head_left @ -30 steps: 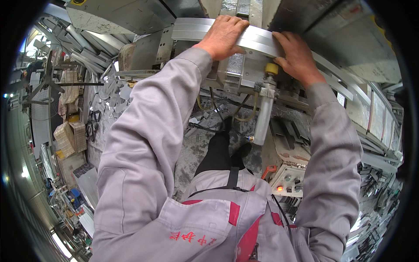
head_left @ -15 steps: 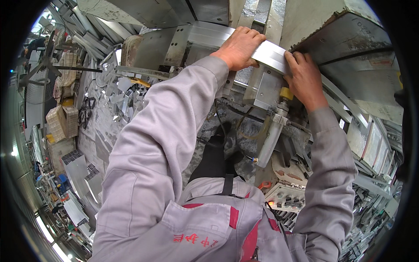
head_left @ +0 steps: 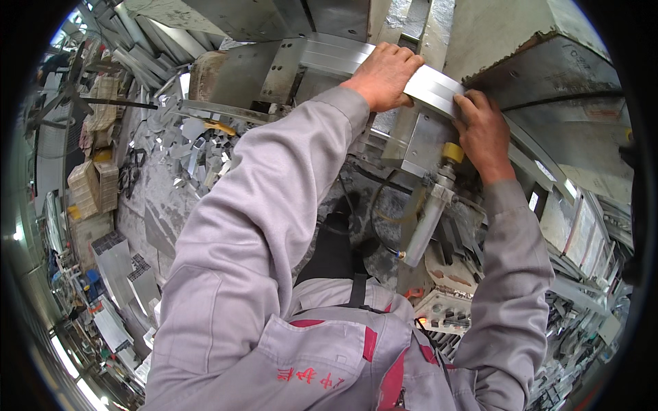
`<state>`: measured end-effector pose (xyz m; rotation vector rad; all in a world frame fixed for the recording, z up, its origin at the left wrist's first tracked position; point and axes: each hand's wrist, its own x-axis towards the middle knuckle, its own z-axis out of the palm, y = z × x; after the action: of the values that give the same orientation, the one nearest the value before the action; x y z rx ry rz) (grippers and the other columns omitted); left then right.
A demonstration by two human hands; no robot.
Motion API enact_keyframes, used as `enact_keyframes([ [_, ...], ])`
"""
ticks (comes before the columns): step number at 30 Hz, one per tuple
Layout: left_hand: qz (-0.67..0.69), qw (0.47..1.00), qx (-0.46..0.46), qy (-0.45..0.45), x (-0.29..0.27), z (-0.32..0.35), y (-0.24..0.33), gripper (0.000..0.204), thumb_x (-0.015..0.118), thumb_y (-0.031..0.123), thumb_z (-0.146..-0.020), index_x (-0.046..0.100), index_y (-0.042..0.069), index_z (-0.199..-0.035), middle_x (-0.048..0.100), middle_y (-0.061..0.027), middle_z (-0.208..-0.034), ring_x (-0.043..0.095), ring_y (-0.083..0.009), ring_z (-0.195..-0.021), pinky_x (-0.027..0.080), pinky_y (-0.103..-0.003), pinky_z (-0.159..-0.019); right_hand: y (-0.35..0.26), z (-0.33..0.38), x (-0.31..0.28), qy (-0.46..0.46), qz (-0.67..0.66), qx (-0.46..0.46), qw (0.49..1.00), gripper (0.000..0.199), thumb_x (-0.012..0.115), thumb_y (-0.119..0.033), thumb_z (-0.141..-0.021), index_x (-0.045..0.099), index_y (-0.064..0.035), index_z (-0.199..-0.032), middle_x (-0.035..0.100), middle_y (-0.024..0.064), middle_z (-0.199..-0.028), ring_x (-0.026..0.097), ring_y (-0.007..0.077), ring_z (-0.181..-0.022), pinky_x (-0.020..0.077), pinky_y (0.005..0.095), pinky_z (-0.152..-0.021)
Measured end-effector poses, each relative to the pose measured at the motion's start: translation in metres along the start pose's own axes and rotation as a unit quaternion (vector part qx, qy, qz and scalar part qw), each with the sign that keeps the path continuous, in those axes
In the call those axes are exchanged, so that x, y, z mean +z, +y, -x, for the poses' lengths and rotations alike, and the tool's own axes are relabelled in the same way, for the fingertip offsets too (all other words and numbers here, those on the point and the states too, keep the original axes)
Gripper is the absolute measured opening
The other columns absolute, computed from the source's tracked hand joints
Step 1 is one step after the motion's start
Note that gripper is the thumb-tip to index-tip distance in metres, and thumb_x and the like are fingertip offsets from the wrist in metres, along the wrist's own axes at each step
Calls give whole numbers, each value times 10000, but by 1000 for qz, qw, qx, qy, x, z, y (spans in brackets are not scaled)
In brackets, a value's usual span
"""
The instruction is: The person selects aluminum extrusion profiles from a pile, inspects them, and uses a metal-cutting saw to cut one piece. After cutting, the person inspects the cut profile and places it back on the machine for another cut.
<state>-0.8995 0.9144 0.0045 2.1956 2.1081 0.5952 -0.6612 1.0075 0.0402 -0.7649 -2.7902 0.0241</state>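
Note:
A long silvery aluminium profile (head_left: 433, 88) lies across the machine at the upper middle, slanting down to the right. My left hand (head_left: 387, 74) is wrapped over it from above, fingers curled at its far edge and thumb on the near side. Toward its right end, my right hand (head_left: 483, 133) grips the profile with bent fingers; part of that end is hidden under the hand. Just below my right hand is a yellow cap (head_left: 453, 152) on top of a metal cylinder (head_left: 426, 229). A metal block (head_left: 426, 140) sits beneath the profile.
Large metal housings (head_left: 548, 68) stand at the upper right and upper left. Metal offcuts (head_left: 195, 154) litter the floor at left. A control box with buttons (head_left: 449, 308) is low, near my right forearm. A hose (head_left: 373, 205) hangs beside the cylinder.
Both hands appear slightly farther right, still on the profile. The surroundings shift a little as well, so I cannot tell whether the profile slid.

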Motion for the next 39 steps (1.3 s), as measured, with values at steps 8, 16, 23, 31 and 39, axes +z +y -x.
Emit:
enact_keyframes([
  [8,-95,995,-18,-31,13,-6,7,911,901,390,-768,442,88,-1495,567,-118,-1430,494,-298,-1391,346,-438,-1186,-13,65,-37,112,-67,49,990,373,771,-95,-834,718,-117,-1203,687,97,-1181,638,332,-1089,552,442,-917],
  [16,-240,962,-74,-109,8,-10,27,909,806,431,-890,326,127,-1600,464,-69,-1568,393,-253,-1502,240,-537,-1259,-51,356,-95,53,-82,300,949,308,732,49,-825,728,-18,-1125,704,150,-1018,674,331,-925,540,419,-830],
  [23,-325,919,-141,-174,6,-24,49,847,716,277,-951,266,81,-1641,381,-93,-1663,318,-250,-1565,212,-531,-1271,-127,583,-56,-53,-82,584,806,546,755,-60,-771,605,12,-1291,642,206,-1182,627,389,-1111,510,454,-963],
  [31,-297,923,-175,-170,9,-28,52,746,577,186,-980,275,68,-1652,317,-121,-1703,322,-297,-1558,233,-459,-1274,-120,604,-10,-60,-93,480,870,538,757,-103,-802,599,10,-1304,614,205,-1168,605,395,-1096,524,455,-891],
  [39,-261,941,-170,-132,14,-23,45,731,565,187,-991,272,54,-1648,281,-137,-1713,312,-332,-1560,250,-431,-1273,-105,603,-10,-68,-73,472,876,374,839,-175,-774,679,-35,-1082,667,157,-992,650,382,-940,525,467,-804],
])
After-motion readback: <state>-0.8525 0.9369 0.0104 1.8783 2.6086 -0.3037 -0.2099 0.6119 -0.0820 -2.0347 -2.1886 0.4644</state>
